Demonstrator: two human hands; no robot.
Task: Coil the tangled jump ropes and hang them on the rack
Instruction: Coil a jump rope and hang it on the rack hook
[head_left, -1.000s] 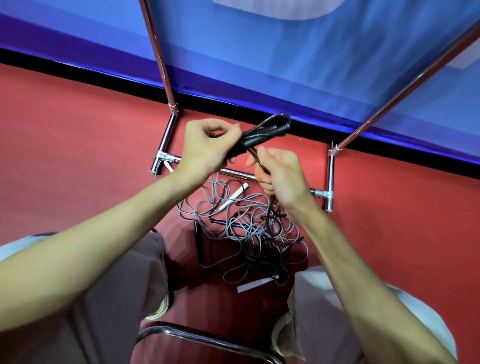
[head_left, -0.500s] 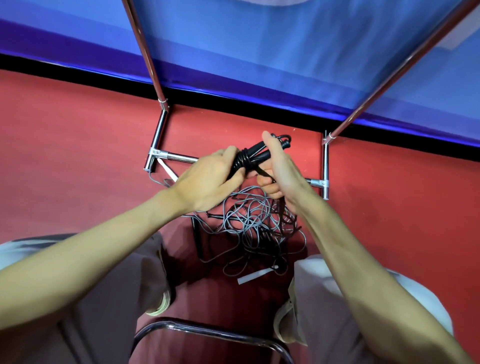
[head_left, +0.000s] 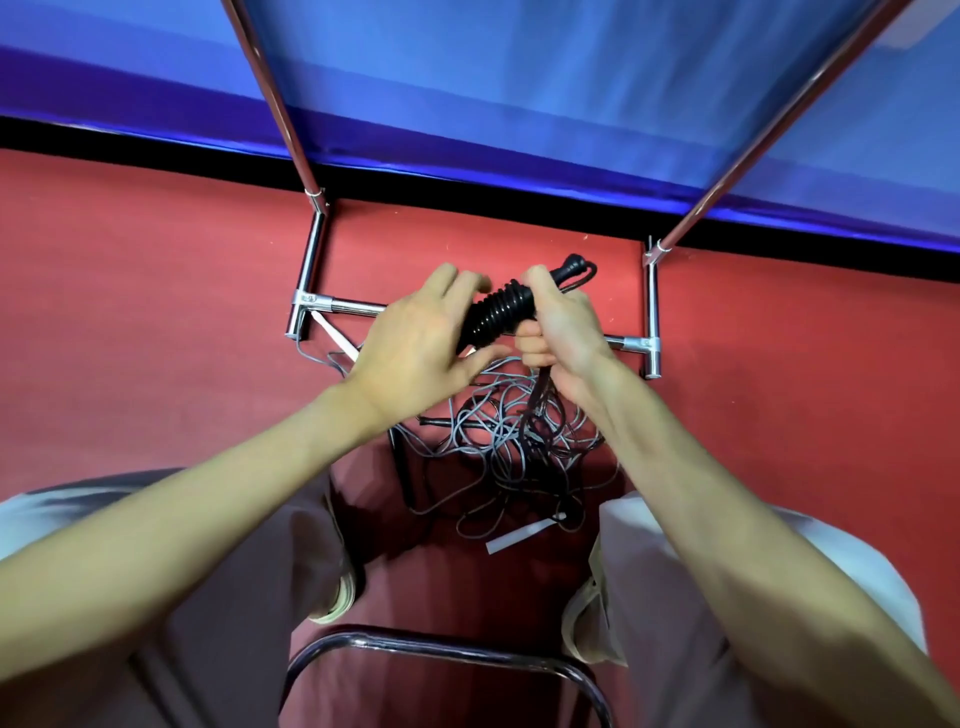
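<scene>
Red floor (head_left: 156, 312) carries a chrome rack (head_left: 311, 270) beyond the grips and a grey rope tangle (head_left: 498, 431) beneath them. The right grip (head_left: 561, 332) clenches the black jump rope (head_left: 498, 312), wound around its handles; the left grip (head_left: 415, 343) lies spread against it. Winding seems nearly finished, and the loose tail probably needs securing next.

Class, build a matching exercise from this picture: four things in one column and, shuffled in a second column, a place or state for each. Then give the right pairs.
Things
1. black jump rope
2. grey ropes
3. chrome rack bar
4. chair tube

Places or states
a. tangled loose on the red floor
b. curved, near the bottom edge of the view
c. wound into a tight bundle, gripped by the right hand
d. straight, lying low across the floor

Pairs: 1-c, 2-a, 3-d, 4-b
</scene>
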